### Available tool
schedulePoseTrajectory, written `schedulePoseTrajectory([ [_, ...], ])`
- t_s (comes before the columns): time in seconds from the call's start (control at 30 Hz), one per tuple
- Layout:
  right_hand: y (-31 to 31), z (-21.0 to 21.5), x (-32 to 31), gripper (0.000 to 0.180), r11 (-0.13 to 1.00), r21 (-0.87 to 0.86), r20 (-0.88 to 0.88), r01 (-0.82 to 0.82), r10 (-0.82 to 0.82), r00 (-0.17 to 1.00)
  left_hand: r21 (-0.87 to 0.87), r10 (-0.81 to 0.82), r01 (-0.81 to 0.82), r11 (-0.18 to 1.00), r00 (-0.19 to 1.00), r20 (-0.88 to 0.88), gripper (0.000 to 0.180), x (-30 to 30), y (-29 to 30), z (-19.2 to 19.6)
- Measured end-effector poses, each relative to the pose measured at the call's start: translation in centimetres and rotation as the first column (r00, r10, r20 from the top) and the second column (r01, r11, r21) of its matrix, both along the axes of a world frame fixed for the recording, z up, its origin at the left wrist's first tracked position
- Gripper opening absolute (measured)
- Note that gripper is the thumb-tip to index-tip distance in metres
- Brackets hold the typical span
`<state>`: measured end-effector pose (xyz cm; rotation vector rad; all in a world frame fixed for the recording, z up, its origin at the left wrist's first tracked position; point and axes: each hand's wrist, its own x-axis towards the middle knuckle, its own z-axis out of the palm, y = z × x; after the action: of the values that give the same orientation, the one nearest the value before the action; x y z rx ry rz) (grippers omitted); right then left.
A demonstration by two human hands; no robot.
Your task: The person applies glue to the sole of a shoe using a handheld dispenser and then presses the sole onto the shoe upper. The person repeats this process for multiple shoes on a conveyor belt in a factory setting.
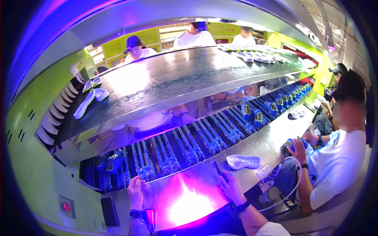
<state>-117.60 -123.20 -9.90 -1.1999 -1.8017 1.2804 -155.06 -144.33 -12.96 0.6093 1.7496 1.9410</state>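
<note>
My left hand (136,192) is raised at the near edge of the metal bench, its fingers curled and pressed together. What they hold, if anything, is too small to make out. Farther right, my right hand (233,188) is closed around a slim dark handheld object (216,168) that points up and away; its exact kind is unclear. Bright pink-violet light (191,206) floods the bench between both hands. A white shoe sole (243,161) lies on the bench just beyond my right hand.
Beyond the bench runs a conveyor with blue racks (191,149), carrying blue shoes (115,161). Above it, a dark belt (157,78) bears white soles (84,104). At right, a co-worker (338,165) holds a blue shoe near a white hose (300,177). Other people stand across.
</note>
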Motion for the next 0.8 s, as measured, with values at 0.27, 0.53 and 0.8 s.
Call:
schedulePoseTrajectory([
  [0.27,-0.3,-3.1,-0.3,0.042,1.0,0.008,-0.088,0.019,-0.018,0.996,0.039,-0.022,0.023,0.999,0.999,-0.024,0.025,-0.7,-0.5,-0.5],
  [0.53,-0.8,-2.1,-0.8,0.042,1.0,0.005,-0.06,-0.008,0.008,0.998,0.036,-0.024,0.023,0.999,1.0,0.015,0.025,-0.8,-0.9,0.2],
  [0.8,-1.0,-2.2,-1.4,0.04,0.992,0.125,-0.043,-0.027,0.032,0.999,0.037,0.001,-0.001,0.999,1.0,0.004,0.025,-1.5,-1.2,-0.3],
])
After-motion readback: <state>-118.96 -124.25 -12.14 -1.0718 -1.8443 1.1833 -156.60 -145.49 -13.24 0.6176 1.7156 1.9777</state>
